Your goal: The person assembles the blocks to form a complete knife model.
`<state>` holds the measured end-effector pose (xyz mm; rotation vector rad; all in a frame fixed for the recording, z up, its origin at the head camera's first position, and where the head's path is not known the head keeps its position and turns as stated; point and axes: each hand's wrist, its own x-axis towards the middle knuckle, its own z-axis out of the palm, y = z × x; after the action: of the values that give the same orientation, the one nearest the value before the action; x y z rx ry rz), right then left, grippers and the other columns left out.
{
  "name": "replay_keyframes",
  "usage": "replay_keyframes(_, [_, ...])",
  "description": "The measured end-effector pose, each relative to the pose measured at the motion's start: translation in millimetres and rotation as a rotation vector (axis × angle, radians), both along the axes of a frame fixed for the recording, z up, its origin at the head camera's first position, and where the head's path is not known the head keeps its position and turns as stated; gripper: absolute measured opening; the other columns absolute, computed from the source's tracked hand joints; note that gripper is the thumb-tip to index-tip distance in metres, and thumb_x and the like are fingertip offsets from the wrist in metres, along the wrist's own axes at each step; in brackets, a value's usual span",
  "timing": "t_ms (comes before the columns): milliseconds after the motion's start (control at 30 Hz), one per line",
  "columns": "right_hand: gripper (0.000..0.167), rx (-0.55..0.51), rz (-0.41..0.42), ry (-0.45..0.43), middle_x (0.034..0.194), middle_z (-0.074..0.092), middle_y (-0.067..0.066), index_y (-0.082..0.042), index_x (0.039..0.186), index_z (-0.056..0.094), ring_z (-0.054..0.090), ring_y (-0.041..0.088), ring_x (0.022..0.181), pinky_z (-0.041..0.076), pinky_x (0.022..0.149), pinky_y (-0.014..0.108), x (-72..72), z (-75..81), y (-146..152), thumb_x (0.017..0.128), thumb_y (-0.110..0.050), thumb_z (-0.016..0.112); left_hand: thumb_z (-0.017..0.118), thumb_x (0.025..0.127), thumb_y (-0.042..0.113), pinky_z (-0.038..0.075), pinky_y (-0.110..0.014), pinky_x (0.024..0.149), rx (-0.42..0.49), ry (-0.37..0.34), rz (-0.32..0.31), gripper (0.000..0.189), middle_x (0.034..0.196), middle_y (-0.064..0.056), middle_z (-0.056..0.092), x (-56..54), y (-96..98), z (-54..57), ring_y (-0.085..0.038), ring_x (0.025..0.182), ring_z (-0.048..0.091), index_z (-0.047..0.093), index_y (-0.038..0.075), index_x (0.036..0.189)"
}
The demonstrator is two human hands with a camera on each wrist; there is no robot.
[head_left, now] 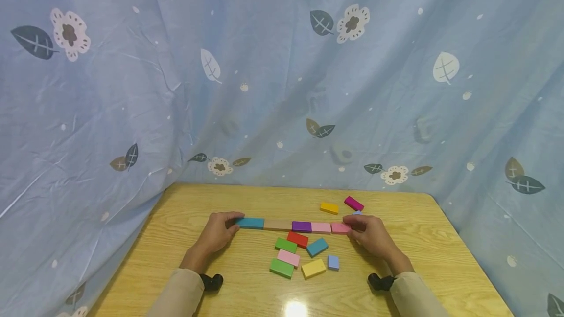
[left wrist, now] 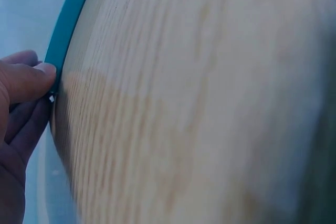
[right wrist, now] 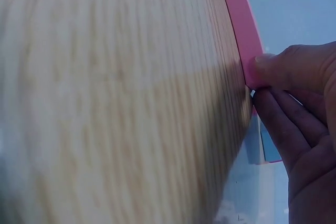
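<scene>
A straight row of blocks lies end to end across the table. From the left it runs blue block (head_left: 250,223), natural wood block (head_left: 278,225), purple block (head_left: 301,227), light pink block (head_left: 321,228) and darker pink block (head_left: 340,228). At the row's left end my left hand (head_left: 219,231) pinches the blue block, thumb on its near side in the left wrist view. My right hand (head_left: 372,235) holds the right end of the darker pink block between thumb and fingers. Its thumb (right wrist: 283,69) presses the near face in the right wrist view.
In front of the row lie loose blocks: a red block (head_left: 297,239), several green, pink and blue ones, and a yellow block (head_left: 314,268). Behind it are an orange block (head_left: 329,208), a magenta block (head_left: 354,203) and a light blue block (head_left: 357,213) partly hidden by the right hand.
</scene>
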<state>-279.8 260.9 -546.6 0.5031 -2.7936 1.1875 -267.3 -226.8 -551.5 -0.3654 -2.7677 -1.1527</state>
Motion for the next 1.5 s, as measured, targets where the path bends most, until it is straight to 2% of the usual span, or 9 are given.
replay_keyframes(433, [0.033,-0.018,0.005,-0.016,0.123,0.082,0.008,-0.005,0.126,0.081,0.078,0.031,0.119,0.065,0.101,0.044,-0.9,-1.4,-2.5,0.094,0.001,0.083,0.078,0.097,-0.004,0.058,-0.054,0.113,0.007,-0.02,0.005,0.039,0.136,-0.011,0.077,-0.8,-0.7,-1.8,-0.036,0.135,0.069,0.079,0.011,0.134])
replay_keyframes(833, [0.035,-0.015,0.002,-0.023,0.124,0.082,0.009,-0.004,0.127,0.081,0.078,0.031,0.119,0.065,0.101,0.043,0.3,-0.7,-2.8,0.093,0.002,0.083,0.078,0.097,-0.004,0.058,-0.055,0.113,0.006,-0.009,0.007,0.039,0.135,-0.011,0.078,-0.5,1.5,-1.6,-0.036,0.133,0.07,0.08,0.011,0.133])
replay_keyframes(967, [0.039,-0.031,0.008,-0.022,0.128,0.08,0.013,-0.002,0.132,0.078,0.078,0.032,0.12,0.065,0.101,0.043,0.0,-1.9,-2.4,0.093,0.002,0.083,0.078,0.097,-0.004,0.057,-0.055,0.114,-0.007,-0.001,0.008,0.039,0.135,-0.011,0.078,0.1,1.2,-1.7,-0.037,0.134,0.07,0.08,0.011,0.133])
replay_keyframes(1133, [0.048,-0.079,-0.035,0.048,0.135,0.077,0.019,0.001,0.139,0.073,0.077,0.039,0.12,0.065,0.1,0.047,7.1,-1.1,-6.6,0.092,0.0,0.085,0.078,0.097,-0.003,0.057,-0.056,0.114,-0.014,-0.006,0.008,0.038,0.135,-0.011,0.078,1.4,0.5,-2.0,-0.037,0.134,0.07,0.08,0.011,0.133])
replay_keyframes(1267, [0.045,-0.184,-0.071,0.101,0.133,0.077,0.02,0.003,0.135,0.074,0.077,0.042,0.119,0.063,0.102,0.05,17.2,4.6,-21.4,0.092,-0.001,0.087,0.079,0.097,-0.003,0.058,-0.056,0.113,-0.016,0.0,-0.002,0.039,0.135,-0.012,0.078,1.2,-0.5,-2.1,-0.038,0.133,0.07,0.079,0.01,0.134])
replay_keyframes(1400, [0.04,-0.279,-0.058,0.08,0.129,0.079,0.02,0.002,0.131,0.077,0.078,0.04,0.117,0.066,0.098,0.042,27.6,6.5,-44.4,0.092,-0.002,0.087,0.079,0.097,-0.002,0.058,-0.054,0.113,-0.016,-0.009,0.002,0.039,0.136,-0.01,0.078,0.1,-0.9,-2.5,-0.036,0.134,0.07,0.079,0.011,0.135])
replay_keyframes(1500, [0.039,-0.347,-0.027,0.013,0.128,0.079,0.02,0.002,0.131,0.077,0.079,0.037,0.115,0.067,0.096,0.036,35.6,3.9,-62.5,0.093,-0.002,0.086,0.079,0.098,-0.002,0.058,-0.054,0.113,-0.018,-0.012,0.003,0.04,0.137,-0.01,0.077,-1.0,-0.2,-3.5,-0.036,0.135,0.07,0.079,0.012,0.135])
